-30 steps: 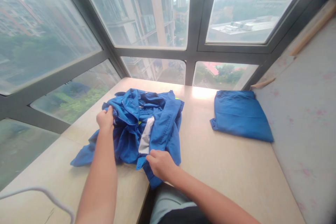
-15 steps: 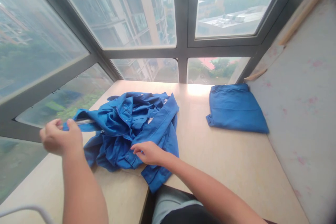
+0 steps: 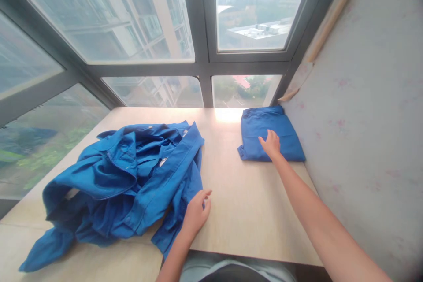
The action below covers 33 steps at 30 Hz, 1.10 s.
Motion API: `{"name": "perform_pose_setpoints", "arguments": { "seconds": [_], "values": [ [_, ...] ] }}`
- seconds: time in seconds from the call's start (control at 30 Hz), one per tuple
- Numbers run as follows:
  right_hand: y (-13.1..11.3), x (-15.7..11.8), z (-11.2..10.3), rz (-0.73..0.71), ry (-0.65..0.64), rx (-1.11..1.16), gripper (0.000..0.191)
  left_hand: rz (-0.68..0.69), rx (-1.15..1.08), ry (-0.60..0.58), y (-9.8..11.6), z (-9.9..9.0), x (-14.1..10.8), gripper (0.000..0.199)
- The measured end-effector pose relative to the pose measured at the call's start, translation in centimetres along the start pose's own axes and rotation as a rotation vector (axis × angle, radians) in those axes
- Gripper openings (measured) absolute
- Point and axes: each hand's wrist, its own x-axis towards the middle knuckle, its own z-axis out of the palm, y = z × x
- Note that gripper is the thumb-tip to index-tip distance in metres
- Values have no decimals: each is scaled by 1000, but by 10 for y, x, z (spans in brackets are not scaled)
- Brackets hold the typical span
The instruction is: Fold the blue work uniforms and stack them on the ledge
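Observation:
A rumpled blue jacket [image 3: 165, 194] lies in a heap on the left of the table, its collar and front spread loosely and one sleeve stretched out toward the lower left. My left hand [image 3: 197, 209] is beside the jacket's right edge, fingers loosely curved and apart, holding nothing. Over on the right, a folded blue garment [image 3: 254, 125] lies flat near the wall. My right hand [image 3: 271, 143] is over its front half with thumb and fingers apart; whether it touches the cloth I cannot tell.
The pale wooden table [image 3: 231, 211] runs up to grey window frames [image 3: 139, 69] at the back and left. A flower-patterned wall [image 3: 363, 141] bounds it on the right. My lap [image 3: 231, 269] is at the front edge.
My left hand has let go of the jacket's sleeve and moved right, to the jacket's right side. My right hand has left the jacket and reached to the folded garment. The view has turned right.

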Motion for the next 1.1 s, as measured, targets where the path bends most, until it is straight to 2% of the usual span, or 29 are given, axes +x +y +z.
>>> {"name": "perform_pose_setpoints", "arguments": {
  "seconds": [0.07, 0.13, 0.23, 0.33, 0.4, 0.5, 0.57, 0.63, 0.7, 0.77, 0.83, 0.9, 0.93, 1.0, 1.03, 1.1],
  "values": [
    [11, 12, 2, 46, -62, -108, 63, 24, -8, -42, -1, 23, 14, 36],
    [16, 16, 7, 46, -95, -145, 50, 21, 40, 38, -9, 26, 30, 37],
    [20, 19, 11, 11, -108, -121, 26, -51, 80, 212, -31, 1, 49, 35],
    [23, 26, 3, -14, -125, -67, 21, -141, 62, 271, -52, -33, 57, 31],
    [24, 33, -8, -25, -109, -23, 21, -188, 55, 278, -59, -48, 57, 30],
    [21, 44, -34, -56, -45, 37, 25, -248, 24, 271, -62, -54, 58, 31],
    [14, 52, -59, -95, 32, 101, 27, -271, -17, 254, -61, -52, 60, 32],
    [-3, 63, -91, -180, 171, 243, 27, -284, -71, 226, -58, -50, 63, 33],
    [-32, 73, -129, -321, 344, 431, 27, -287, -129, 190, -53, -50, 67, 34],
    [-75, 82, -170, -469, 453, 542, 34, -290, -216, 132, -44, -54, 71, 37],
    [-130, 87, -210, -565, 497, 586, 49, -299, -352, 72, -29, -60, 78, 44],
    [-190, 86, -247, -617, 468, 623, 61, -291, -490, 66, -10, -68, 85, 53],
    [-220, 83, -263, -642, 445, 670, 57, -271, -540, 92, 1, -73, 89, 57],
    [-275, 74, -291, -758, 440, 792, 21, -200, -583, 179, 22, -83, 96, 65],
    [-299, 68, -302, -795, 418, 805, 13, -149, -587, 220, 32, -90, 98, 69],
    [-343, 57, -318, -844, 339, 771, 14, -6, -554, 276, 53, -104, 99, 77]
  ]
}}
